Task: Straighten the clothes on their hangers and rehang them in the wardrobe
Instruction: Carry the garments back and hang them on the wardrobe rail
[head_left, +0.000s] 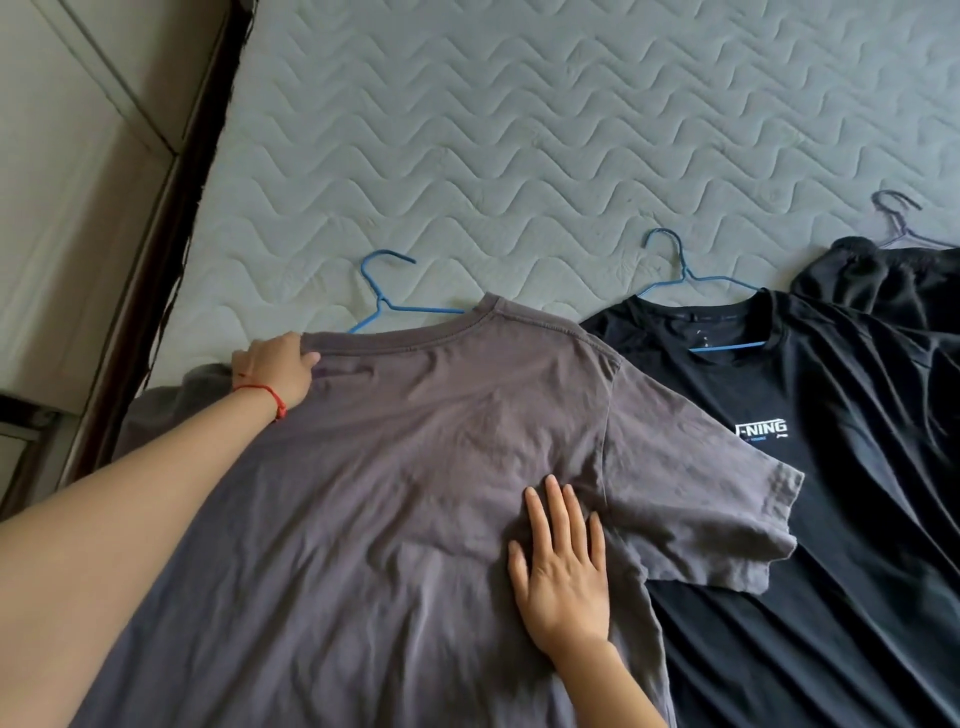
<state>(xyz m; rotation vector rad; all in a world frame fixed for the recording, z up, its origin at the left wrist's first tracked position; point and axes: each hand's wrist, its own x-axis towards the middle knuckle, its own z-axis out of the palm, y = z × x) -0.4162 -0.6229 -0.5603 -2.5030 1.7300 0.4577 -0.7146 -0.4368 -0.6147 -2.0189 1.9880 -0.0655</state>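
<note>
A grey T-shirt (415, 467) lies flat on the mattress with a blue hanger (384, 299) poking out beyond its collar. My left hand (275, 371) grips the shirt's left shoulder edge, fingers curled over the fabric. My right hand (563, 566) presses flat on the shirt near its right sleeve seam, fingers straight. To the right lies a black T-shirt (831, 467) with white lettering, on its own blue hanger (685, 275). The grey shirt's sleeve overlaps the black one.
A dark crumpled garment (883, 280) on a grey hanger (896, 215) lies at the far right. The quilted mattress (519, 130) stretches away behind the clothes. A dark bed frame edge (171, 208) and pale floor run along the left.
</note>
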